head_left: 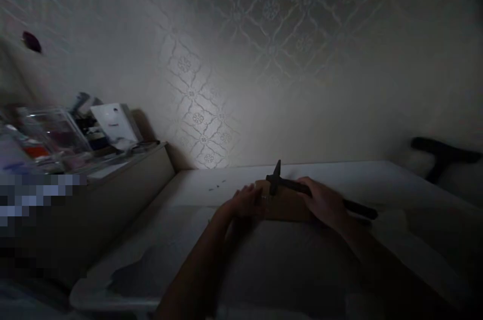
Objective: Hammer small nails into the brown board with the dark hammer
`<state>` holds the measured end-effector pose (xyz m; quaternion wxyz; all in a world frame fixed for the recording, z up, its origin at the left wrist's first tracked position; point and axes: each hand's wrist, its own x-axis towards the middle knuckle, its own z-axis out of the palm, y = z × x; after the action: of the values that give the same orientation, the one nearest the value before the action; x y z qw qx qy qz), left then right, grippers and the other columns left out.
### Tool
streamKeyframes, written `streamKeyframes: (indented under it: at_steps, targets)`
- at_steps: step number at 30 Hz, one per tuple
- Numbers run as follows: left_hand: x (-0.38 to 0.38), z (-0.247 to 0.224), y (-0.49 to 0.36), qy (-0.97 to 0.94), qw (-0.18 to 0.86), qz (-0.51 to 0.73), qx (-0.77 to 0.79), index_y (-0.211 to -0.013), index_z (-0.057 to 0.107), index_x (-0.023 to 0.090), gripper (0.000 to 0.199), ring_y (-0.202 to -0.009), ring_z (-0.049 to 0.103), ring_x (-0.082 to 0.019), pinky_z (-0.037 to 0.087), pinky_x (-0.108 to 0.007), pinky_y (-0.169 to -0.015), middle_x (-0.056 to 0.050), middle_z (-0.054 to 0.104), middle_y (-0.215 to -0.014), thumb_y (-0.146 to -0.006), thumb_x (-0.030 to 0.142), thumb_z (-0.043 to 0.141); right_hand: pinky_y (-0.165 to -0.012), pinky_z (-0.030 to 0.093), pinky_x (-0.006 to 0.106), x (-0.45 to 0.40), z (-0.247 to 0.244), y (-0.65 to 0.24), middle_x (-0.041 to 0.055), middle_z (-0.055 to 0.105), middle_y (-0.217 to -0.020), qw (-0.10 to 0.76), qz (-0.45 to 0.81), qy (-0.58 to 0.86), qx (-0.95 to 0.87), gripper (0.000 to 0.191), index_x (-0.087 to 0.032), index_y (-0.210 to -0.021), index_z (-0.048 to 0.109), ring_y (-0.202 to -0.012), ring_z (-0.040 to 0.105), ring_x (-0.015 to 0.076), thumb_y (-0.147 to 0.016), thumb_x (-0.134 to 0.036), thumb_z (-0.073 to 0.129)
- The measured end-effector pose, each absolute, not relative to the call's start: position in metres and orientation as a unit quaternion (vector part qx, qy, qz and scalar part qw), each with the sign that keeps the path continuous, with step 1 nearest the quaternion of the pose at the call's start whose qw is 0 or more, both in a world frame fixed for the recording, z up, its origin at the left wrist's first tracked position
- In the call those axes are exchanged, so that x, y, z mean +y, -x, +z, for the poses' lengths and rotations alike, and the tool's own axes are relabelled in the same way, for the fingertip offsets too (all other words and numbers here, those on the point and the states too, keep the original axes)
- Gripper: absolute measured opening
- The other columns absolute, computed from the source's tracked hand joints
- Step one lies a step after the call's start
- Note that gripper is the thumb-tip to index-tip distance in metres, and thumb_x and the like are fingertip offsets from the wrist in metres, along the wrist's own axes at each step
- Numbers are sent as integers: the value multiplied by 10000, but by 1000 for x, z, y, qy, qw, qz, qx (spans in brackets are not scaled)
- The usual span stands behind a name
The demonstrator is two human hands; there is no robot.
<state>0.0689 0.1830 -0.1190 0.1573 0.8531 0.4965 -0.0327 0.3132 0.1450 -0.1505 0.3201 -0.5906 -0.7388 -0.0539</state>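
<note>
1. Right hand [325, 205]: grip closed around the hammer [291, 185], partway along its handle. A hold well forward of the handle's end could cost control of the head.
2. Left hand [244, 202]: at the board's left end, fingers near the hammer's head. Whether its grip pinches anything cannot be told.
3. Board [289, 207]: lies on the counter [206, 186], beneath the hammer's head. It could skid or tip if struck off-centre, as no clamp is visible.
4. Principal hazard: a glancing blow onto the left fingers, caused by their closeness to the head.
5. Contributing cause: dim light; detail at the fingertips is poorly legible, so misaim is likelier.
</note>
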Motion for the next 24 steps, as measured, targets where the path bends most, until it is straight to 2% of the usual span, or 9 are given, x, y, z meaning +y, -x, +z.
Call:
streamKeyframes:
  at_steps: [7,14,18,24]
  targets:
    - [182,-118,-70,-853,163,-31,495,-1435,148,238,881,-1363,162,-336,172,-509,-1083,-151,165,-1496,-748,623,543,-713,437,280,144,-147,-315,9,667,-990,319,-55,570,-755,290,-254,-1073,532,-885,627,184,-802,-162,486]
    - [182,-119,-70,-853,155,-26,498,-1424,197,247,858,-1358,170,-350,187,-526,-1075,-139,191,-1493,-739,622,553,-714,446,284,145,-149,-313,14,670,-980,324,-57,570,-753,281,-254,-1073,538,-891,628,191,-803,-183,505]
    - [181,-118,-69,-850,160,-33,501,-1438,156,232,891,-1368,127,-348,167,-521,-1082,-149,138,-1505,-742,640,534,-743,446,287,146,-150,-313,9,663,-1026,327,-41,559,-761,295,-264,-1082,529,-911,623,187,-803,-175,504]
    - [183,-120,-69,-851,163,-36,498,-1439,150,243,904,-1367,137,-345,162,-520,-1083,-140,150,-1504,-730,660,524,-730,446,298,144,-148,-312,18,667,-1003,327,-40,565,-757,270,-257,-1075,528,-895,623,196,-819,-184,481]
